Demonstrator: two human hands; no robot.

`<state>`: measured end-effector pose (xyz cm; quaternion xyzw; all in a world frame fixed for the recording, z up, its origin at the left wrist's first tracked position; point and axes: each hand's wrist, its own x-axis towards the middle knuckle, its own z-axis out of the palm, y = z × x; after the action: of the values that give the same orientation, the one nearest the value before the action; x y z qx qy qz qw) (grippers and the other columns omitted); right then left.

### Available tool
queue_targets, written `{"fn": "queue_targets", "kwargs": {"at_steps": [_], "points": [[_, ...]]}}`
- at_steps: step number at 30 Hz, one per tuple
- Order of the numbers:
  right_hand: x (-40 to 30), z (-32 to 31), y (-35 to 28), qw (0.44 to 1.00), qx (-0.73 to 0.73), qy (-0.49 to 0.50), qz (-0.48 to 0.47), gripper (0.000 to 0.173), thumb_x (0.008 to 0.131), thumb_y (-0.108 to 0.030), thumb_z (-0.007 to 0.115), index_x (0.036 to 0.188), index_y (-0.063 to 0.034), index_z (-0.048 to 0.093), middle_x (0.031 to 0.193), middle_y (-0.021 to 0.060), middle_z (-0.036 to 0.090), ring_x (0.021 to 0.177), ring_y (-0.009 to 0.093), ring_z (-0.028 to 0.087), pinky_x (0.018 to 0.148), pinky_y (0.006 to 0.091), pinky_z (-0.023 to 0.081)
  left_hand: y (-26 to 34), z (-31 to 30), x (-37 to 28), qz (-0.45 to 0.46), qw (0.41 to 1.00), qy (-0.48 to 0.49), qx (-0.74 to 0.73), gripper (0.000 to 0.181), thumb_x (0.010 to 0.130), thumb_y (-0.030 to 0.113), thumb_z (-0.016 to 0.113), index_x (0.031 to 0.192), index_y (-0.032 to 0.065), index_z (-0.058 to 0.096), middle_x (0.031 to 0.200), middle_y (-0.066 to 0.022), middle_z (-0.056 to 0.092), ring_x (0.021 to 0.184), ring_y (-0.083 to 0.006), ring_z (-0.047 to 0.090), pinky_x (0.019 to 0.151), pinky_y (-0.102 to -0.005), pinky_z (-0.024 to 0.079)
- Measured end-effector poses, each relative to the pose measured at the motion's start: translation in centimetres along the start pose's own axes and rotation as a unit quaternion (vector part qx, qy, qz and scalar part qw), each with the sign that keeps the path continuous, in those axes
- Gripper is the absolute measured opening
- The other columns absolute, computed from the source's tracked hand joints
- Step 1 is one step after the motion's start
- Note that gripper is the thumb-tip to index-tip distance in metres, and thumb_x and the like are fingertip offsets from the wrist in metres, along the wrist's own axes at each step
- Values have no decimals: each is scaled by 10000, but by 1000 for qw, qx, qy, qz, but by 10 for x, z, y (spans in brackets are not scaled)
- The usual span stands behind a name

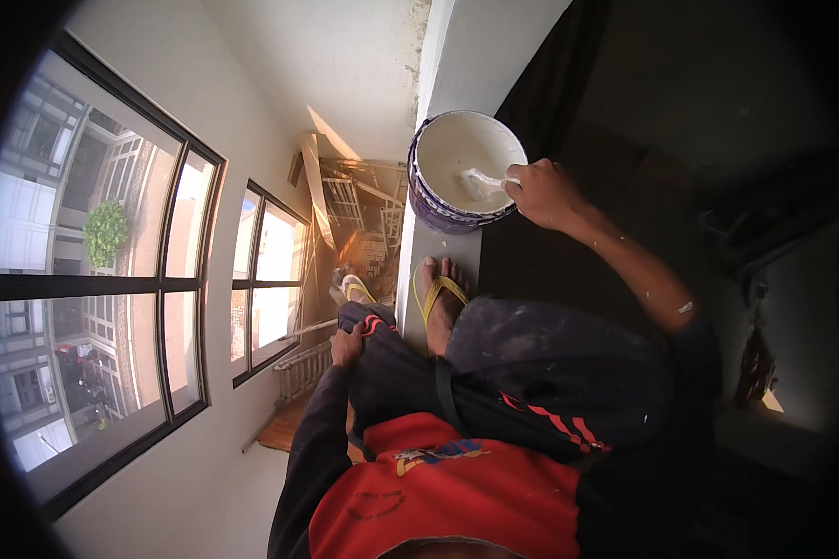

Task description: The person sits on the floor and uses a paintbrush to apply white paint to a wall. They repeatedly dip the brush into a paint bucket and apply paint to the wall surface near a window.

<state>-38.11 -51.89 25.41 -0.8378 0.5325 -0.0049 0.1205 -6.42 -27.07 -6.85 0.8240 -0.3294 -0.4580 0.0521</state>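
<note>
My right hand (535, 192) grips the white-coated handle of a paintbrush (486, 179) at the right rim of a paint bucket (445, 215). The brush's head is low inside the bucket, at off-white paint (472, 199). Purple with writing outside and smeared white inside, the bucket stands on a narrow ledge (442, 246). My left hand (347, 346) rests on my left trouser leg near the knee, its fingers partly hidden. My right foot (442, 307), in a yellow-strapped flip-flop, is on the ledge just below the bucket; the left flip-flop (356, 288) is lower, left of the ledge.
Left of the ledge is a drop with wooden boards (317, 189), ladder-like frames (342, 199) and debris far below. Dark-framed windows (161, 283) line the white wall at left. A white pillar (486, 49) rises beyond the bucket. The right side lies in deep shadow.
</note>
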Motion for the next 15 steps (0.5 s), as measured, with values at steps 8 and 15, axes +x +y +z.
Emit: {"fn": "queue_targets", "kwargs": {"at_steps": [8, 15], "points": [[16, 8, 31, 983, 181, 8, 33, 228, 787, -198, 550, 826, 13, 625, 685, 190, 612, 564, 280, 607, 520, 379, 477, 1, 7, 11, -9, 1000, -2, 23, 760, 748, 557, 511, 1090, -122, 504, 1149, -375, 434, 1103, -439, 439, 943, -416, 348], [-32, 16, 73, 684, 672, -83, 272, 219, 862, -233, 514, 895, -19, 551, 562, -17, 458, 342, 13, 292, 308, 147, 214, 9, 6, 11, -28, 999, -19, 36, 756, 748, 552, 515, 1098, -118, 503, 1152, -373, 433, 1110, -432, 441, 946, -415, 349]]}}
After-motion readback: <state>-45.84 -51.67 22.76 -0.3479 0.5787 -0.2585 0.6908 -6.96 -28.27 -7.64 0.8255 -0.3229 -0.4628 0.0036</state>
